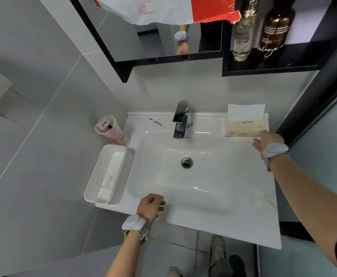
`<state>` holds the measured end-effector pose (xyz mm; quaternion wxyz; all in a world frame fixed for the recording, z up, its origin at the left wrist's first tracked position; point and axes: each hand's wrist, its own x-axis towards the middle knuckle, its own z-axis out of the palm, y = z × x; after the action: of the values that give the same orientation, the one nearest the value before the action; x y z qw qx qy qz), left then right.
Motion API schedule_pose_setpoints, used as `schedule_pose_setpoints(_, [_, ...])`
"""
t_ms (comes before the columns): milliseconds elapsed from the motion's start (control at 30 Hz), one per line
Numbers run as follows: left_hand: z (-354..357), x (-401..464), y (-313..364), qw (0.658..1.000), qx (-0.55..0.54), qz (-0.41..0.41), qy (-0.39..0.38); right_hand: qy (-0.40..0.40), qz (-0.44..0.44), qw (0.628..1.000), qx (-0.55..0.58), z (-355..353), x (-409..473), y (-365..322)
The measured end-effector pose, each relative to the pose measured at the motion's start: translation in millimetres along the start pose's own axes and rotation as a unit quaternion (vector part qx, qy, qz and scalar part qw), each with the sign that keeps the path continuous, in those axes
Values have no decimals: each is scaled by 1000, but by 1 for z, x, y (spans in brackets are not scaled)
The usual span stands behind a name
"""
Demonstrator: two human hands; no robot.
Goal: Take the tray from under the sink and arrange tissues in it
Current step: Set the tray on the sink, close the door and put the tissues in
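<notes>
A white rectangular tray (108, 174), holding only a coil of thin wire (106, 181), sits on the sink's (203, 206) left edge; a cream tissue pack (245, 127), one sheet upright, lies at the back right corner.

Left hand (150, 204): low and near — fingers loosely curled, holding nothing, wrist banded.
Right hand (264, 141): reached far forward on an outstretched arm — fingers relaxed and spread, palm turned inward, gripping nothing.
Both wrists: grey bands with a pale pod.
</notes>
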<state>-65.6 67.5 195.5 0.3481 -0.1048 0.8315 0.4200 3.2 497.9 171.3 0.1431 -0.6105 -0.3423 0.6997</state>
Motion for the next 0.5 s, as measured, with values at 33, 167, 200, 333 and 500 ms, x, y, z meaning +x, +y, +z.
schedule_pose_setpoints(33, [-2, 1, -2, 1000, 0, -1, -1, 6, 4, 1000, 2, 1, 2, -4])
schedule_pose_setpoints(167, [-12, 1, -11, 1000, 3, -5, -5, -10, -43, 999, -26, 4, 7, -13])
schedule_pose_setpoints(200, [-14, 1, -13, 1000, 1, -8, -3, -16, -62, 997, -35, 3, 11, -13])
schedule_pose_setpoints(333, [-18, -2, -20, 1000, -6, -18, 4, -30, -85, 995, -54, -4, 24, -11])
schedule_pose_setpoints(500, [-20, -4, -26, 999, -23, -28, 9, -27, -92, 993, -67, -4, 22, -11])
